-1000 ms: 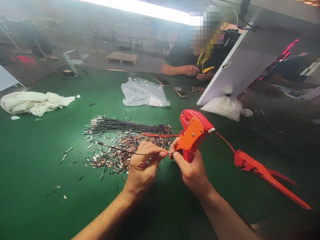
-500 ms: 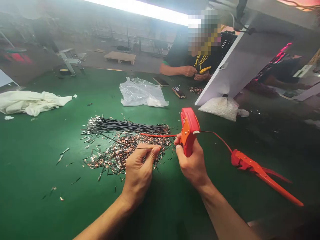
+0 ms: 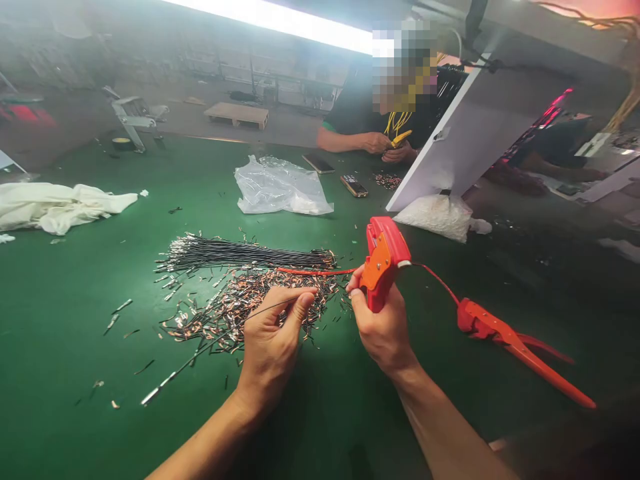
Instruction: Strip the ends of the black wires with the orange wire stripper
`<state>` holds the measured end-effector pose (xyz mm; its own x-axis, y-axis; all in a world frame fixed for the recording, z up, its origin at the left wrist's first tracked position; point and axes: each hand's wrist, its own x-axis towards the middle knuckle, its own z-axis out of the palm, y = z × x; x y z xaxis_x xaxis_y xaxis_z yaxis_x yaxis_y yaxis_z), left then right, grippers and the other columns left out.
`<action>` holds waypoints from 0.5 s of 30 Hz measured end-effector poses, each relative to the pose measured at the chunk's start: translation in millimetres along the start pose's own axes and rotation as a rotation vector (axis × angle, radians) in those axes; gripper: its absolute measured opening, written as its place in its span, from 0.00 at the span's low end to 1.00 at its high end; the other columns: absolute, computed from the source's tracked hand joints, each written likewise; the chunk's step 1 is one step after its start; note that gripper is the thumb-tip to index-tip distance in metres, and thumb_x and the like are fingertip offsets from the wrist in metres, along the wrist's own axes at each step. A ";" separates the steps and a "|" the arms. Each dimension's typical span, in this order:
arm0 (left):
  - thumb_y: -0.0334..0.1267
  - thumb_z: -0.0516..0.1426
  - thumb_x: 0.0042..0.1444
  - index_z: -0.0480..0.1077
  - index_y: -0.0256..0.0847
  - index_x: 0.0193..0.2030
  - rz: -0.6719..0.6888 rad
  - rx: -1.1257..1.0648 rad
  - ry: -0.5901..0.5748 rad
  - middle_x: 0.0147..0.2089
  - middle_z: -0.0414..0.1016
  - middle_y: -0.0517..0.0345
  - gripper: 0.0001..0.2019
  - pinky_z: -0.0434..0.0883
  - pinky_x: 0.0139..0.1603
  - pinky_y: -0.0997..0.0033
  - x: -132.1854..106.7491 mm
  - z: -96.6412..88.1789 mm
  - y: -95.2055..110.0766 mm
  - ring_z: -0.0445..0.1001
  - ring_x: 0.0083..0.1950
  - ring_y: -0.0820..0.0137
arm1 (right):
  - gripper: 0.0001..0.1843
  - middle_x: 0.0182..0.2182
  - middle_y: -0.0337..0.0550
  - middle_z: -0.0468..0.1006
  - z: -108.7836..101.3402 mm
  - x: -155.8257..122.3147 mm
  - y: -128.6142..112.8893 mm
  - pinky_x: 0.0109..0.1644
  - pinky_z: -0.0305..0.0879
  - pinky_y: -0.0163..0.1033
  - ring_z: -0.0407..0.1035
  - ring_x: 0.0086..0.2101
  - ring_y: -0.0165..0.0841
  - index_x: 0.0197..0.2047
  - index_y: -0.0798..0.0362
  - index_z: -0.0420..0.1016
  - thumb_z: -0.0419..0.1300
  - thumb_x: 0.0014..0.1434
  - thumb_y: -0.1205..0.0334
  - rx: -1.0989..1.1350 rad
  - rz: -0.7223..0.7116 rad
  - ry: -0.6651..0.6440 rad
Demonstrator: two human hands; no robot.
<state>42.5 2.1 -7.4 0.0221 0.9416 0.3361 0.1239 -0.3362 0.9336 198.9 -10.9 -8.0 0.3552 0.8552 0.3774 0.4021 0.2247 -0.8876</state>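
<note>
My left hand (image 3: 273, 340) pinches a thin black wire (image 3: 215, 339) between thumb and forefinger. The wire slants down to the lower left and ends in a pale metallic tip. In my right hand (image 3: 383, 327) is a red and orange wire stripper (image 3: 385, 260), held upright with my fingers closed round it. A gap separates the wire's near end from the tool. Behind my hands lies a bundle of black wires (image 3: 250, 253), with a heap of cut wire scraps (image 3: 240, 310) in front of it. A red cord (image 3: 315, 271) runs behind my right hand's fingertips.
A second red hand tool (image 3: 520, 347) lies at right on the green table (image 3: 75, 307). Farther back are a clear plastic bag (image 3: 283, 187), two phones (image 3: 354, 186), a white bag (image 3: 435, 217) and white cloth (image 3: 60, 207). Across the table, a person's hands (image 3: 385, 147) hold a yellow-handled tool.
The wire in my left hand has swung its far end from the bundle to the lower left. The wire stripper has turned slightly, showing more of its orange side.
</note>
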 end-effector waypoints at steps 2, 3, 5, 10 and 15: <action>0.40 0.61 0.58 0.80 0.43 0.37 0.001 -0.007 -0.001 0.31 0.79 0.59 0.07 0.71 0.39 0.71 -0.1 0.2 -0.2 0.73 0.32 0.72 | 0.07 0.31 0.38 0.69 0.0 -0.6 2.9 0.39 0.63 0.42 0.65 0.32 0.35 0.38 0.50 0.65 0.57 0.55 0.69 -0.032 0.008 0.002; 0.40 0.61 0.58 0.80 0.43 0.37 -0.003 -0.011 -0.003 0.31 0.79 0.59 0.07 0.71 0.39 0.71 -0.1 0.1 -0.2 0.73 0.32 0.72 | 0.08 0.31 0.38 0.69 0.0 -1.3 4.3 0.39 0.62 0.42 0.65 0.32 0.35 0.38 0.49 0.65 0.57 0.55 0.69 -0.055 0.012 0.001; 0.40 0.61 0.58 0.80 0.43 0.37 -0.010 -0.014 -0.006 0.31 0.79 0.59 0.07 0.71 0.38 0.71 0.2 -0.5 0.0 0.72 0.32 0.72 | 0.09 0.31 0.37 0.68 0.0 -2.9 6.0 0.39 0.61 0.42 0.65 0.32 0.34 0.39 0.49 0.65 0.58 0.55 0.69 -0.097 0.012 -0.002; 0.40 0.61 0.58 0.80 0.43 0.36 -0.008 -0.022 -0.009 0.31 0.78 0.58 0.07 0.70 0.34 0.72 1.0 -1.2 -0.2 0.71 0.31 0.72 | 0.07 0.31 0.37 0.69 -0.5 -2.6 3.5 0.38 0.61 0.42 0.64 0.30 0.34 0.38 0.50 0.66 0.58 0.55 0.69 -0.084 0.013 0.011; 0.40 0.61 0.58 0.80 0.43 0.38 0.009 -0.041 0.000 0.31 0.76 0.58 0.07 0.68 0.32 0.71 1.4 -1.8 1.9 0.71 0.30 0.72 | 0.04 0.33 0.39 0.70 -5.0 -0.1 -7.9 0.41 0.64 0.43 0.66 0.34 0.35 0.37 0.50 0.68 0.58 0.57 0.65 0.228 0.088 -0.043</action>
<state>41.0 2.7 -5.0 0.0230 0.9386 0.3443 0.0830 -0.3450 0.9349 199.9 -15.1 0.3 0.3424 0.8942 0.2885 0.1685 0.2436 -0.9551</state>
